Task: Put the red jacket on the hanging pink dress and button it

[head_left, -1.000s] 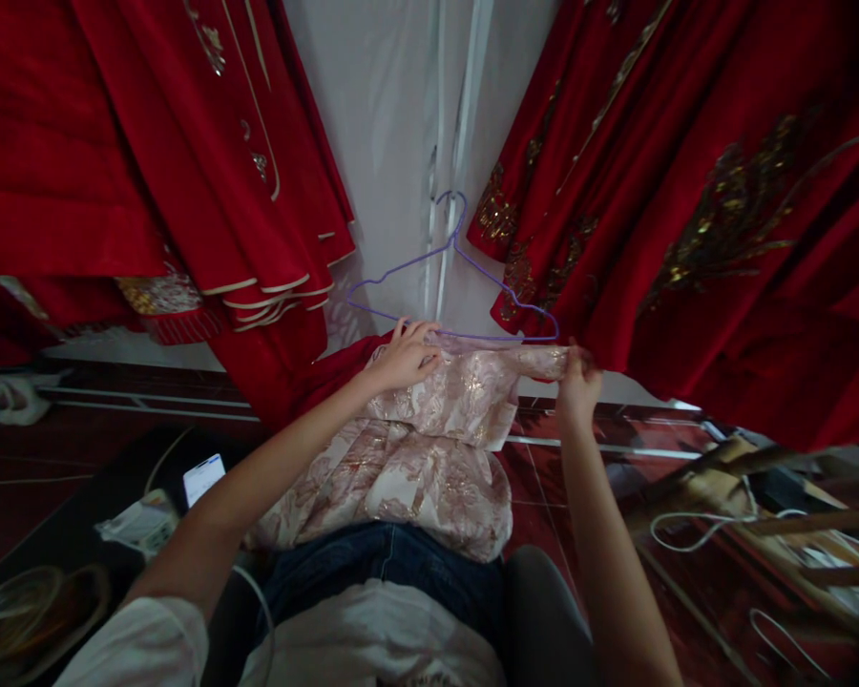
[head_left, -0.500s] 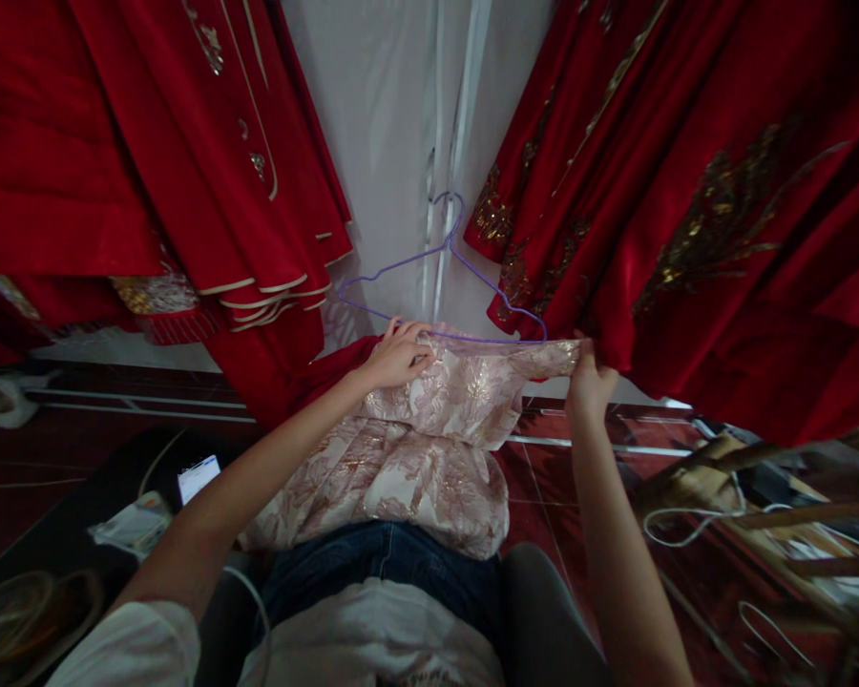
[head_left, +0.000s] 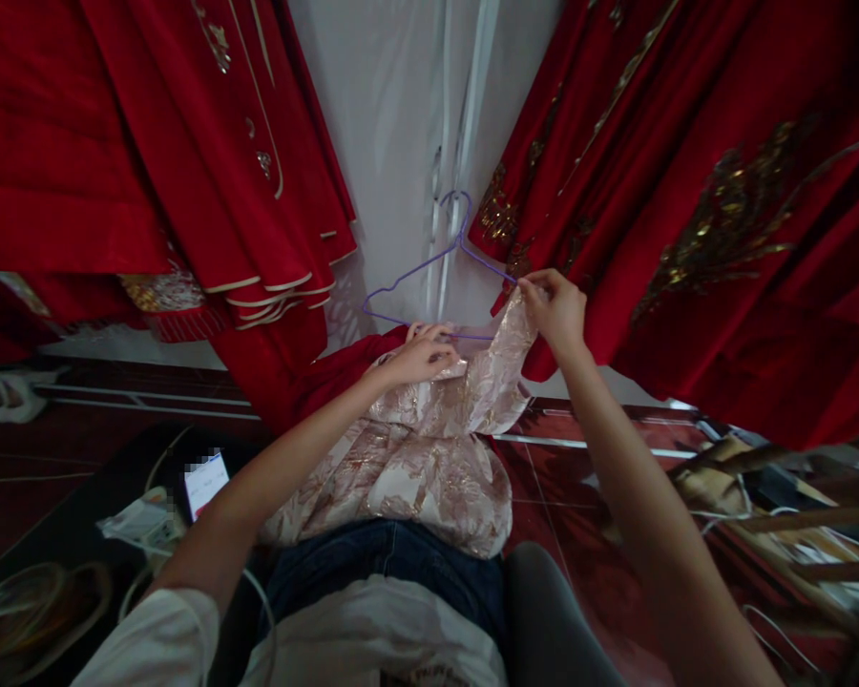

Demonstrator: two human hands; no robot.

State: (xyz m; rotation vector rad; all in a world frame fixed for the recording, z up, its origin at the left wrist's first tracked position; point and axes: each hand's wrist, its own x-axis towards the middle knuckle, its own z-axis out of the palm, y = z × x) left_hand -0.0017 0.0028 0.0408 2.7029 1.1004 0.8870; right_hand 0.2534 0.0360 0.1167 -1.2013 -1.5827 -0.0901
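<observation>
A pale pink and gold brocade garment (head_left: 415, 468) lies over my lap. My left hand (head_left: 422, 355) is closed on its upper edge together with the bottom bar of a purple wire hanger (head_left: 429, 267). My right hand (head_left: 555, 307) pinches the garment's right corner and holds it up against the hanger's right shoulder. The hanger stands upright in front of a white wall.
Red garments with gold embroidery hang on the left (head_left: 150, 153) and the right (head_left: 701, 210). A phone (head_left: 204, 483) and papers lie on the dark floor at the left. Wire hangers and wooden pieces (head_left: 759, 515) lie at the right.
My right hand has lifted the garment's right corner up and to the left, from the hanger's bottom bar to its right shoulder. My left hand stays in place.
</observation>
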